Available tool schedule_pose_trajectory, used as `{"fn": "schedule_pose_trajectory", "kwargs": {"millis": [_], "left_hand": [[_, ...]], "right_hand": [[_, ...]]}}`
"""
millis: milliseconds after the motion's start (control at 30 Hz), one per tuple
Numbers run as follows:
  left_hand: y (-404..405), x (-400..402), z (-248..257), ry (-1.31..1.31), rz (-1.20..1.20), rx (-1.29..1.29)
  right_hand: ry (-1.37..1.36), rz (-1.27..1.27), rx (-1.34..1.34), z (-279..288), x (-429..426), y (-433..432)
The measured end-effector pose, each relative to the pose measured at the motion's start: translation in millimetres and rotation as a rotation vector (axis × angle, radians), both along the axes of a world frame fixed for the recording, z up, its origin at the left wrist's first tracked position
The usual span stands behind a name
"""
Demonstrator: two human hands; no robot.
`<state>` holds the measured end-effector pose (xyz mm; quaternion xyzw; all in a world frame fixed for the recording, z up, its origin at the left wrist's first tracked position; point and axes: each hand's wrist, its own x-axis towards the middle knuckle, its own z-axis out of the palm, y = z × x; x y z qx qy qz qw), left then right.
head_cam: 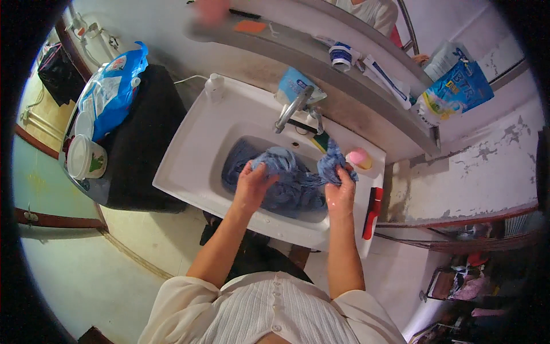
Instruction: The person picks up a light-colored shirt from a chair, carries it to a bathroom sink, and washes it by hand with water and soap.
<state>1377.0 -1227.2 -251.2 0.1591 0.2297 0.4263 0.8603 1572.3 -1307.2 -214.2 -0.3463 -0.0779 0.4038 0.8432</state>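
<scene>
A wet blue cloth garment [288, 193] fills much of the basin of the white sink [184, 150]. My left hand [254, 182] grips a bunched part of it above the left half of the basin. Over the right side of the basin, my right hand [340, 189] holds another bunched part, whose end sticks up. A twisted stretch of fabric runs between the hands, and the rest lies low in the basin. The metal faucet [294, 107] arches over the back edge of the basin. No running water can be made out.
On the sink's right rim lie a red brush [372, 213] and a pink-topped yellow object [360, 158]. A white bottle [215, 87] stands at the back left corner. A blue pouch [296, 86] leans behind the faucet. Left, a dark-covered stand [142, 172] bears a white tub [86, 157] and blue bag [114, 90].
</scene>
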Motion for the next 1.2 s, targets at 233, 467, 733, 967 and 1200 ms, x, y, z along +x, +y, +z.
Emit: {"fn": "schedule_pose_trajectory", "kwargs": {"millis": [233, 467, 733, 967, 1200], "left_hand": [[8, -19, 3, -0.146, -0.067, 0.085], [-2, -10, 29, 0.461, 0.01, 0.658], [-15, 2, 23, 0.417, 0.01, 0.66], [2, 11, 11, 0.246, -0.237, 0.239], [-3, 8, 39, -0.003, -0.108, -0.04]], "right_hand": [[-0.094, 0.118, -0.085, 36, -16, -6], [-1.475, 0.263, -0.378, 43, -30, 0], [-0.738, 0.238, -0.45, 11, -40, 3], [-0.206, 0.283, -0.312, 31, -44, -1], [-0.234, 0.178, -0.378, 35, -34, -10]]}}
